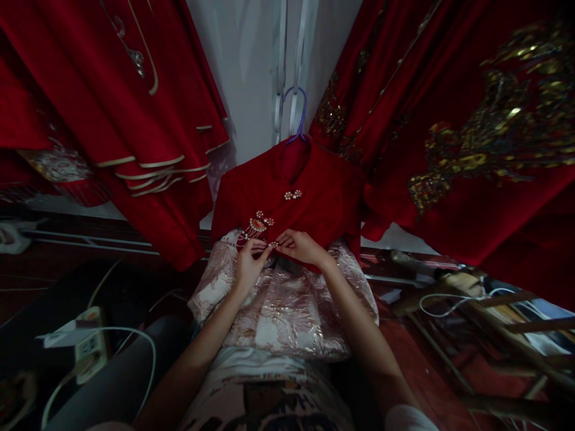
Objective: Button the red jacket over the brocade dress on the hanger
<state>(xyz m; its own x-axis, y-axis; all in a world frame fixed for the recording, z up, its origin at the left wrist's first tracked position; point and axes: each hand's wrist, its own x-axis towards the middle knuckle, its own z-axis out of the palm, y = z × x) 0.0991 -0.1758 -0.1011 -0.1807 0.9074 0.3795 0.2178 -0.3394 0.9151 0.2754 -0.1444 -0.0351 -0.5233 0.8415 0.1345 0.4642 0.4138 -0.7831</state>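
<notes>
A red jacket (251, 182) hangs in front of me on a purple hanger (303, 114). My left hand (252, 260) and my right hand (302, 246) meet near its lower front. Their fingertips pinch a small beaded frog button (273, 245) from either side. Another beaded frog button (293, 195) sits closed below the collar. Left of centre, a fan-shaped beaded ornament (257, 225) with hanging strands lies on the jacket, just above my left hand. Pale pink brocade fabric with shiny gold thread (287, 311) spreads beneath the jacket, over my lap.
Red garments with gold edging (166, 120) hang at the left. At the right hangs a red garment with gold sequin embroidery (489, 131). A power strip (91, 344) with a white cable lies at lower left. A wooden rack (449, 335) stands at lower right.
</notes>
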